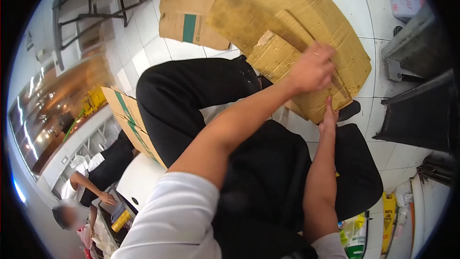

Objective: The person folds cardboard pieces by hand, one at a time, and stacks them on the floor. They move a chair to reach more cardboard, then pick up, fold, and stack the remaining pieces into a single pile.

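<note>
Stained brown cardboard (pixel 342 33), flattened and layered, lies in front of me with a folded flap and a torn patch on it. My left hand (pixel 314 67) is closed above the flap, its fingers curled; anything inside them is hidden. At the lower corner of the cardboard, my right hand (pixel 328 115) grips the edge, thumb on top and the other fingers mostly hidden beneath. Another flattened brown sheet with a green mark (pixel 189 28) lies on the floor beyond, partly under the stained cardboard.
A co-worker (pixel 96 177) bends over a grey crate (pixel 117 206) at lower left. Cardboard with green stripes (pixel 136 129) stands beside my left leg. Dark metal equipment (pixel 417 115) is at the right. A yellow floor sign (pixel 389 220) and a green-labelled bag (pixel 355 240) are at lower right.
</note>
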The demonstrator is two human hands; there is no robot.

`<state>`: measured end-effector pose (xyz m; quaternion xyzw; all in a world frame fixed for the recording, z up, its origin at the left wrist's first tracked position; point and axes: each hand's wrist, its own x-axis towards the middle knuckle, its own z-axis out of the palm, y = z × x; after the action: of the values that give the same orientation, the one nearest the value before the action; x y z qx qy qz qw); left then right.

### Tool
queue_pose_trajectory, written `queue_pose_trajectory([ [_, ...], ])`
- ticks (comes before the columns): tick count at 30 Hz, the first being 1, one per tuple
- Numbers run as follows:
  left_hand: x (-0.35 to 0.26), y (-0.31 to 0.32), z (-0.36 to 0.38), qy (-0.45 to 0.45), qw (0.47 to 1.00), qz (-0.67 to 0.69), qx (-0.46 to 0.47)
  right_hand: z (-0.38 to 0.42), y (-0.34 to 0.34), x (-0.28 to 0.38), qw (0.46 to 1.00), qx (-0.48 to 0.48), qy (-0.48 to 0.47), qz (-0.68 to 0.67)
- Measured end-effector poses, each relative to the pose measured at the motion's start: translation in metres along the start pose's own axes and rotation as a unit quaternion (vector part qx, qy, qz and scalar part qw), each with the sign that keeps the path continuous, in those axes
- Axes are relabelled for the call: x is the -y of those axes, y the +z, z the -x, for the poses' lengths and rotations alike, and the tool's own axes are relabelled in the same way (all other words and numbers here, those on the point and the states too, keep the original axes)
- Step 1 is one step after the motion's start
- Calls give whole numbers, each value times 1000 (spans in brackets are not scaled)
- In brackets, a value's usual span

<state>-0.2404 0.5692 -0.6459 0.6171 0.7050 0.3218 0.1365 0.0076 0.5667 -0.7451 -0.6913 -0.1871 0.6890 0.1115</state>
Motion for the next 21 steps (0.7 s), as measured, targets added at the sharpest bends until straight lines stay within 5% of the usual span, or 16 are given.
queue_pose_trajectory([
  [2, 17, -60, 25, -113, 968, -226, 1, 11, 4, 6, 1000, -2, 14, -24],
  [3, 39, -92, 49, -269, 923, -274, 27, 14, 4, 10, 999, -3, 27, -32],
  [4, 38, -99, 59, -259, 926, -275, 25, 12, 6, 11, 999, -4, 21, -40],
  [5, 31, -105, 69, -327, 869, -301, 218, 10, 7, 8, 999, -10, -4, -51],
  [7, 11, -111, 102, -426, 635, -317, 561, 5, 12, -1, 997, -6, -31, -63],
  [9, -28, -23, 162, -224, 685, -483, 497, -6, 17, -2, 997, -59, -49, -33],
  [11, -40, 6, 176, -230, 786, -462, 341, -46, 29, 17, 989, -62, -132, -11],
  [13, -57, -16, 181, -153, 879, -282, 354, -54, 25, -15, 972, -65, -210, 88],
  [14, -56, -35, 155, -272, 817, -36, 508, -42, 26, -8, 995, -54, -77, 32],
  [16, -85, -105, 115, -116, 929, -31, 349, -27, 43, 8, 995, -13, -98, -8],
  [17, -88, -146, 77, -142, 815, -260, 497, -19, 30, 5, 994, 6, -107, -23],
  [18, -76, -166, 76, -277, 884, -213, 310, -29, 23, 0, 992, 27, -126, -12],
  [19, -37, -174, 84, -224, 887, -379, 140, -31, 20, 1, 992, 15, -124, -12],
  [21, -14, -155, 135, -273, 762, -509, 292, -26, 25, 3, 991, -51, -120, 40],
])
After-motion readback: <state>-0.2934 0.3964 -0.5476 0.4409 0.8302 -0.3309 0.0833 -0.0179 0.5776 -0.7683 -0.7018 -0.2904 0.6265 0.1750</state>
